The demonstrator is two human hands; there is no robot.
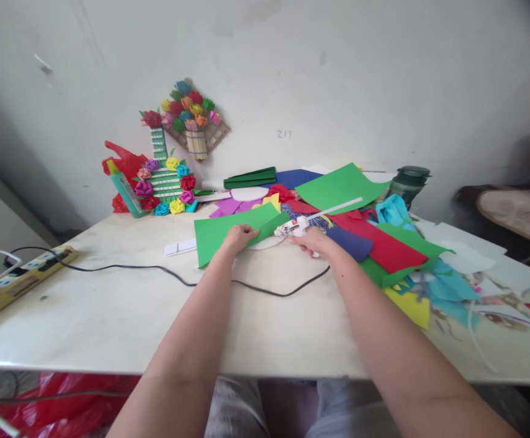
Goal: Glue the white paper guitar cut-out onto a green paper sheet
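My left hand is closed on the lower edge of a green paper sheet, fingers pressed together. A darker strip runs along the sheet's right side, as if folded over. My right hand is wrapped round a white hot glue gun, its nozzle pointing left beside the sheet's right end. A long pale glue stick sticks out of its back. Part of a white rounded piece shows between my hands, under the sheet. A white printed strip pokes out on the left.
A black cord crosses the table to a yellow power strip. At the back left stand a glue bottle and a paper-flower decoration. Coloured paper, including a red sheet, piles up on the right near a dark green jar.
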